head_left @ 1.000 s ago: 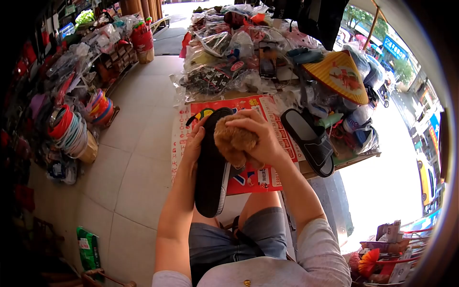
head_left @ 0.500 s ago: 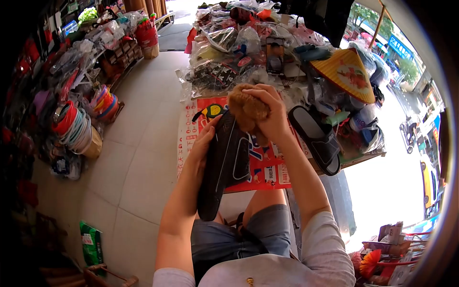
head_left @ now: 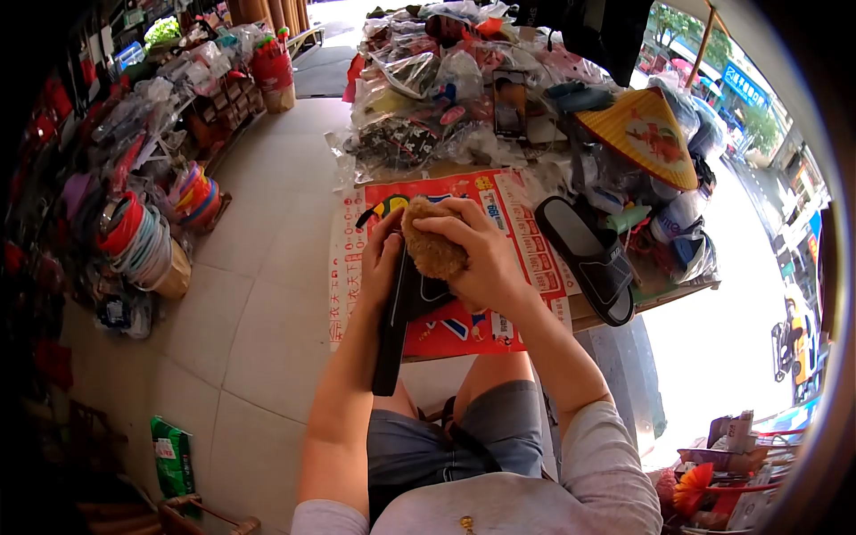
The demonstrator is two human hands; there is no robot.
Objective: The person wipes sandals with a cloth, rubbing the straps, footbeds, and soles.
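Observation:
My left hand is closed around a black slide sandal, which is tilted so its long dark side edge faces me. In my right hand is a brown fuzzy cloth, pressed against the upper end of that sandal. Much of the sandal's strap is hidden behind the cloth and fingers. To the right, a matching black slide sandal lies on the table. Under my hands spreads a red printed sheet.
Plastic-wrapped goods pile up at the table's back, with a yellow conical hat on the right. Stacked colourful baskets stand left. A green bag rests on the tiled floor. Red-handled items sit lower right.
The cloth and my right hand have moved left and down a little. The held sandal has turned more onto its edge, showing less of its strap. The other sandal has stayed put.

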